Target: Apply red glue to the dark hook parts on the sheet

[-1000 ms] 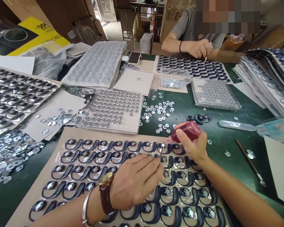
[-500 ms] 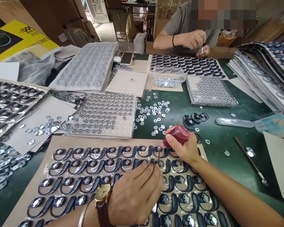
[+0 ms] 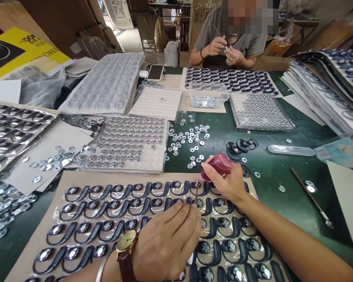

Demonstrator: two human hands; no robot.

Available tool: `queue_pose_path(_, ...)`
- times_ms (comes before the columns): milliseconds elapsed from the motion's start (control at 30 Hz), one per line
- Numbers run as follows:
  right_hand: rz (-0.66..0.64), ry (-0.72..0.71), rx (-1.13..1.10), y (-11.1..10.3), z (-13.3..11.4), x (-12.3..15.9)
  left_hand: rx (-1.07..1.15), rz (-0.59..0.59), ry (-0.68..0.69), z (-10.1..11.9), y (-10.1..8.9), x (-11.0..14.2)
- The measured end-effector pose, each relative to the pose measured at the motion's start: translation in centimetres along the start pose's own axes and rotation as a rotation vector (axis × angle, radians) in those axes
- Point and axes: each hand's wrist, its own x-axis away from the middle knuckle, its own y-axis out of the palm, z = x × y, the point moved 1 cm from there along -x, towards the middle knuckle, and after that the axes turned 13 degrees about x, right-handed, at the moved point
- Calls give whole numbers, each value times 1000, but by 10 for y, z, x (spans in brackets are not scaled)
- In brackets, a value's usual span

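Observation:
My left hand [image 3: 167, 243], wearing a gold-faced watch [image 3: 127, 240] on its wrist, is closed around a thin brown stick [image 3: 196, 192]. The stick's tip meets a silver-centred piece in the top row of the card. Just above, my right hand [image 3: 231, 184] is wrapped round a dark red squeeze bottle [image 3: 220, 164], its pink nozzle tilted down to that same piece. Both hands are over a brown card [image 3: 85, 176] bearing rows of dark curved pieces [image 3: 59, 250] with shiny round centres under clear film. My left hand and forearm hide part of the lower rows.
Loose metal washers [image 3: 194, 135] lie beyond the card. A tray of round silver parts [image 3: 126, 141] stands behind it, and a clear box [image 3: 207, 98] farther back. Another brown stick [image 3: 308, 194] lies at right. Across the table a person [image 3: 223, 51] holds a thin stick.
My hands keep nearly the same place, stick and bottle at the same piece. The person opposite has shifted left in view and raised their hands, and their stick now shows.

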Motion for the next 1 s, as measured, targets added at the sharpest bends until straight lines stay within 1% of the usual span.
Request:
queue_pose_path(300,116,-25,23,-1,3,-2,9,-18,-2,-1,-1,1)
queue_pose_path(433,107,-31,3,-3,3,-1,46,-20,-13,-3,-4,-1)
queue_pose_path(600,133,-3,24,-2,5,0,109,32,-50,-9,-10,-6)
queue_pose_path(700,131,-12,32,-2,6,-1,156,40,-77,-12,-11,-8)
queue_pose_path(900,99,-23,35,-3,5,-1,217,82,-135,-17,-11,-5)
queue_pose_path(1000,115,-28,27,-4,4,0,248,87,-150,-17,-10,-2)
